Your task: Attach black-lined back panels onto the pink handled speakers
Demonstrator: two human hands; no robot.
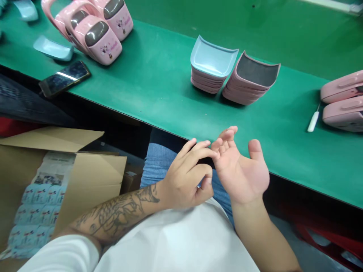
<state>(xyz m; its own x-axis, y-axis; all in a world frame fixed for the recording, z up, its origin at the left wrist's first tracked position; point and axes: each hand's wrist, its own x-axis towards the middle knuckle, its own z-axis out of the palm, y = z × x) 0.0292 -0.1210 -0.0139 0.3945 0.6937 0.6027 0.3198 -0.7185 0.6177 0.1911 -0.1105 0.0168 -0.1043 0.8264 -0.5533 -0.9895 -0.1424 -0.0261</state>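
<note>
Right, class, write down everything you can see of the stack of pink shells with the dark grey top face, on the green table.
The pink stack holds several nested scoop-shaped shells, plastic by their look, with raised side walls and pink outer skins. The top one shows a matt dark grey inner face. The stack rests tilted on the green table, and one corner seems to meet the blue-topped stack. The left hand and right hand are apart from it.
</note>
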